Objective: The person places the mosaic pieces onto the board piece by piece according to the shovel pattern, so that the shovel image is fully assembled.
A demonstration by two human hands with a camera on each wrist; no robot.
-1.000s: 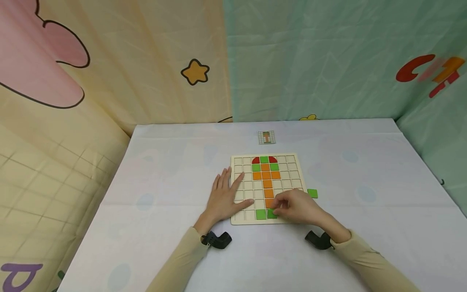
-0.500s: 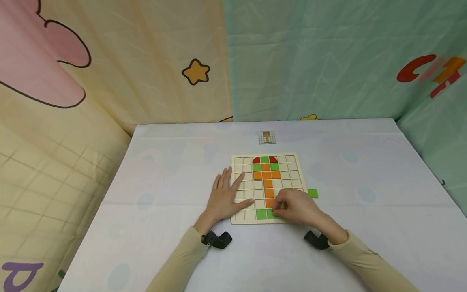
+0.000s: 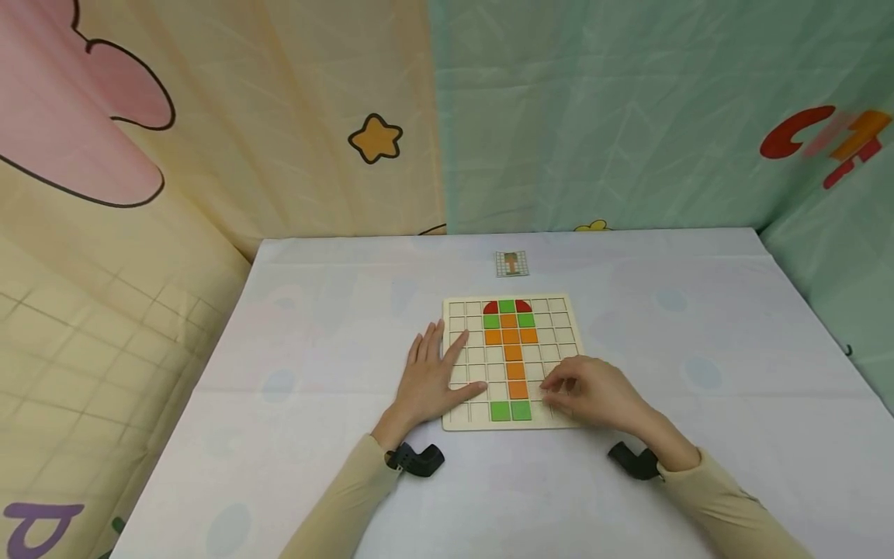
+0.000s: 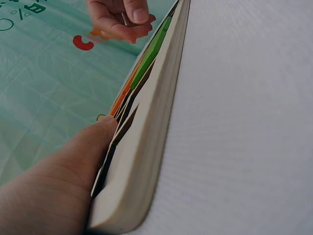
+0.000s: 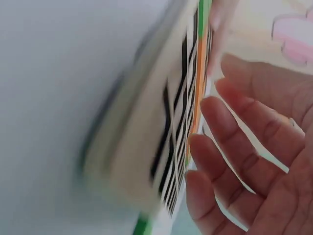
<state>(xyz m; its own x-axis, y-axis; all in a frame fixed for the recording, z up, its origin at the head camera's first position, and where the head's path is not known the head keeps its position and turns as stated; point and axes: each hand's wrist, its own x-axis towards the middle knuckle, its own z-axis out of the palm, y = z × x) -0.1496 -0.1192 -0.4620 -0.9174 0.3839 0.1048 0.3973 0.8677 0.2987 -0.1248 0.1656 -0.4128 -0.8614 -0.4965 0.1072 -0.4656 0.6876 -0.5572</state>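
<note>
A pale wooden grid board (image 3: 556, 335) lies on the table. In its cells sit several orange square tiles (image 3: 513, 352) as a column with a crossbar, green tiles (image 3: 506, 307) and red rounded tiles (image 3: 524, 307) at the far end, and two green tiles (image 3: 521, 411) side by side in the near row. My left hand (image 3: 427, 382) rests with fingers spread on the board's left edge. Over the board's right part is my right hand (image 3: 594, 392), its fingers loosely bent with nothing between them, as the right wrist view shows.
A small picture card (image 3: 512, 264) with a similar tile pattern lies beyond the board. One loose green tile (image 5: 142, 225) shows past the board's edge in the right wrist view; in the head view the right hand hides it. Curtains (image 3: 615, 116) hang behind the white-covered table (image 3: 314, 310).
My right hand has let go of the near-row green tile and moved right, uncovering it in its cell. Its wrist and sleeve shifted right too. The left hand has stayed put.
</note>
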